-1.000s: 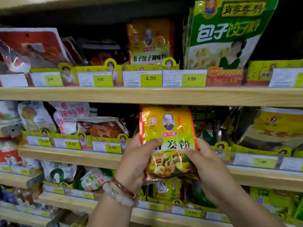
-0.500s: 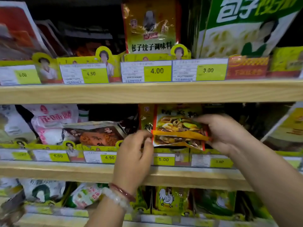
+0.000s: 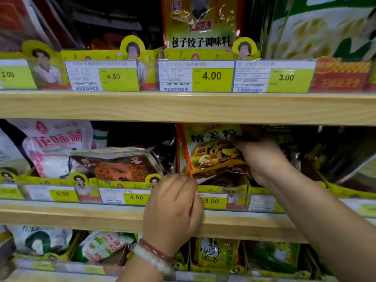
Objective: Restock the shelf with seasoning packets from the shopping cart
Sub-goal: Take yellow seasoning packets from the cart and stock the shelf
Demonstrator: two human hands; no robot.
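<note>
Head cam has your yellow seasoning packet (image 3: pixel 211 153) standing in the middle shelf (image 3: pixel 81 218) slot above the 5.00 price tag (image 3: pixel 212 201), tucked just under the upper shelf board (image 3: pixel 183 107). Your right hand (image 3: pixel 262 159) grips its 3 o'clock edge, while your left hand (image 3: pixel 173 212) pinches the bottom corner at 7 o'clock. A brown packet (image 3: pixel 118 165) crowds it at 9 o'clock.

The middle shelf (image 3: pixel 122 218) opening is low, capped by the upper shelf (image 3: pixel 183 106). A dark gap (image 3: pixel 134 135) stays free above the flat brown packet (image 3: pixel 118 165), between the pink bag (image 3: pixel 55 145) at left and the yellow packet (image 3: pixel 209 151). The right hand (image 3: pixel 262 159) fills that packet's slot; tag holders (image 3: pixel 126 196) fence the near edge.
</note>
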